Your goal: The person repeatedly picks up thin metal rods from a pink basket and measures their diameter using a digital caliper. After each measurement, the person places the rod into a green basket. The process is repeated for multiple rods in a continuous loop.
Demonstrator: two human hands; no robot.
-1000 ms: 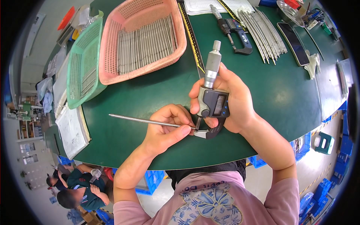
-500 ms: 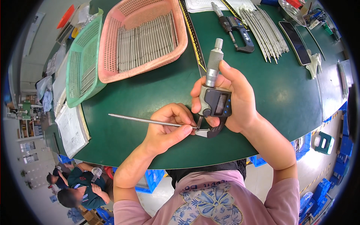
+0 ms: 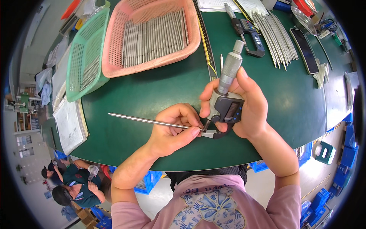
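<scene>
Pinched between the thumb and fingers of my left hand point(image 3: 173, 128) is a thin metal rod point(image 3: 139, 119), whose free end points left over the green tabletop. My right hand point(image 3: 249, 103) is wrapped round a digital micrometer point(image 3: 227, 108), its grey thimble point(image 3: 231, 66) tilted up and away from me. The rod's right end lies at the gap between the micrometer's spindle and the lower tip of its frame; whether the spindle touches it is too small to tell. The two hands are close together above the near half of the table.
A pink basket point(image 3: 150, 65) full of metal rods and a green basket point(image 3: 85, 86) stand at the back left. Further right lie a second micrometer point(image 3: 249, 36), a bundle of rods point(image 3: 276, 40) and a phone point(image 3: 305, 51). Papers point(image 3: 70, 128) lie at the left edge.
Against the table, the view has shifted slightly. My right hand and the micrometer tilt a little more to the right; both hands keep their hold.
</scene>
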